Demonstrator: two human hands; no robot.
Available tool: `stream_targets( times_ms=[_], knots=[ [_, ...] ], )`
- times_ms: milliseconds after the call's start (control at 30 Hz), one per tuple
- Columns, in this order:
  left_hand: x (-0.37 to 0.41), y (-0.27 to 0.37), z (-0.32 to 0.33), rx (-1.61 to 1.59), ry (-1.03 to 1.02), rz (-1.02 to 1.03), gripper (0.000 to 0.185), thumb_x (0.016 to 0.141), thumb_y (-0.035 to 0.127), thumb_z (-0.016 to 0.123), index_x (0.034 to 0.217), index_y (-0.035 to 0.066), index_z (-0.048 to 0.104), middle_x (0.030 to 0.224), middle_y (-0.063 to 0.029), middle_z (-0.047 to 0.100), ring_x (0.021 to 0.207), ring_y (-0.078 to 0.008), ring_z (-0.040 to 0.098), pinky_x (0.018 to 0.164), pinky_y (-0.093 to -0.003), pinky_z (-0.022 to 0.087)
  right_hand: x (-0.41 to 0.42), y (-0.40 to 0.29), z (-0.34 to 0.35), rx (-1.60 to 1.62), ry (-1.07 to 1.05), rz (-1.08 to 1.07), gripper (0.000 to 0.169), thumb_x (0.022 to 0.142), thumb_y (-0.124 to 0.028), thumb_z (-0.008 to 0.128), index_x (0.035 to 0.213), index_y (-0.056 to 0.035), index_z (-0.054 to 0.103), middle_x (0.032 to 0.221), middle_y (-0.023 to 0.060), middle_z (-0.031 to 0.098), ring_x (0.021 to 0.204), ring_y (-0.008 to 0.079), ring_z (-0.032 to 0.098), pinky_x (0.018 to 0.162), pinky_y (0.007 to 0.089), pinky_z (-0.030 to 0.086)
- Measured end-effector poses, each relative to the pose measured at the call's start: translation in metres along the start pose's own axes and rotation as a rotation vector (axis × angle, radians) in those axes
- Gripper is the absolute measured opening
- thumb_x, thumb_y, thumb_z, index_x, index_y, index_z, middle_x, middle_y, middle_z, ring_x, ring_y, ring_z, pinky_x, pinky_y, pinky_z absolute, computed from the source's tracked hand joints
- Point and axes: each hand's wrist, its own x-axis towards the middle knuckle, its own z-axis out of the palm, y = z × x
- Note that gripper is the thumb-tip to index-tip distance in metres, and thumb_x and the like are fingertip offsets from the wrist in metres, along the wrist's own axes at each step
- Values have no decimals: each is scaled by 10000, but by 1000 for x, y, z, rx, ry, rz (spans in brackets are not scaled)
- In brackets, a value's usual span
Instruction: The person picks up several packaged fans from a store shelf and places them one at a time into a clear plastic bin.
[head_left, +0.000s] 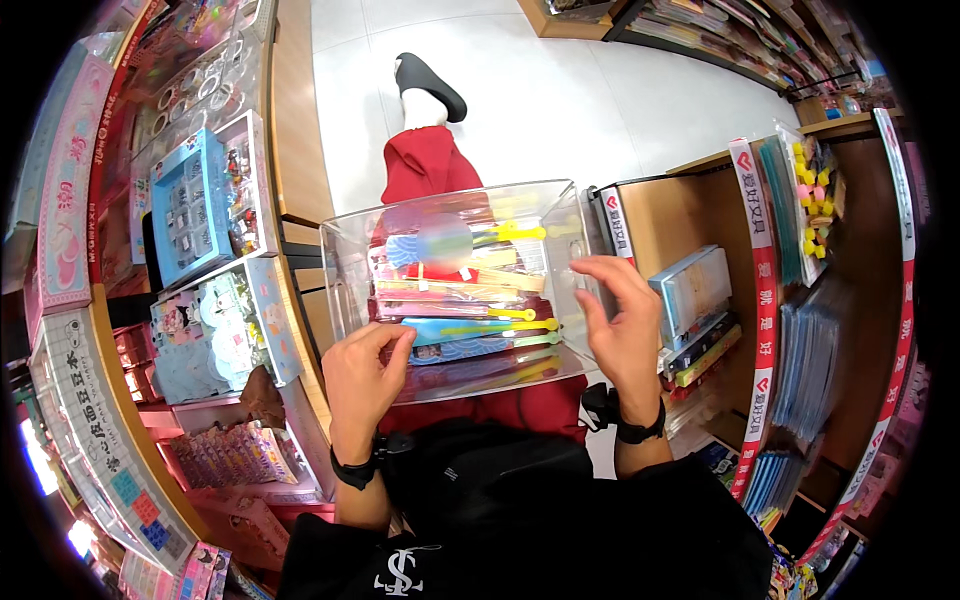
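A clear plastic bin (450, 196) rests on my lap, over my red trousers. In it lie several folded hand fans in clear wrappers, among them a light blue fan with a yellow handle (480, 328) and a blue patterned fan (465, 350) nearest me. My left hand (369, 375) is at the bin's near left corner, thumb and forefinger pinched at the end of the light blue fan. Whether they grip it is hard to tell. My right hand (622, 322) is at the bin's right side, fingers apart, holding nothing. A red fan (450, 274) lies mid-bin.
Shelves with boxed small goods stand close on my left, including a blue display box (191, 210). On my right, a wooden shelf (652, 217) holds boxes and stacked plastic sleeves (810, 367). Pale floor tiles (540, 97) lie beyond the bin.
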Motion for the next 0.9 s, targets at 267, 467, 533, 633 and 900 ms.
stream_targets(
  times_ms=[267,467,533,633,900],
  knots=[
    [-9,33,14,-81,-279,218,149,785,181,704,863,53,701,765,-107,654,686,-276,638,607,-333,488,-25,85,-107,-116,414,303,255,814,48,593,1061,5,638,914,114,689,817,161,658,741,276,506],
    [-21,44,33,-13,-434,356,189,765,180,715,899,49,693,788,-106,641,699,-291,625,614,-350,482,-28,106,-216,-291,725,367,201,862,-23,564,1048,23,626,768,112,696,685,147,674,627,266,514],
    [-21,47,30,13,-447,371,199,764,187,717,909,54,694,799,-105,641,704,-290,624,617,-351,482,-19,107,-236,-364,725,364,195,879,-102,572,1009,29,634,699,111,683,577,160,662,553,278,509],
    [-20,44,25,22,-465,370,208,764,192,719,921,57,693,802,-102,640,706,-290,623,617,-352,482,5,112,-269,-417,651,555,232,890,-172,579,987,29,641,686,107,680,555,176,657,538,289,508],
    [-25,36,24,41,-447,343,228,765,219,719,930,63,697,798,-100,636,699,-297,617,614,-362,481,57,161,-302,-313,330,893,493,861,-457,554,934,20,655,587,48,578,394,137,540,376,261,382]
  ],
)
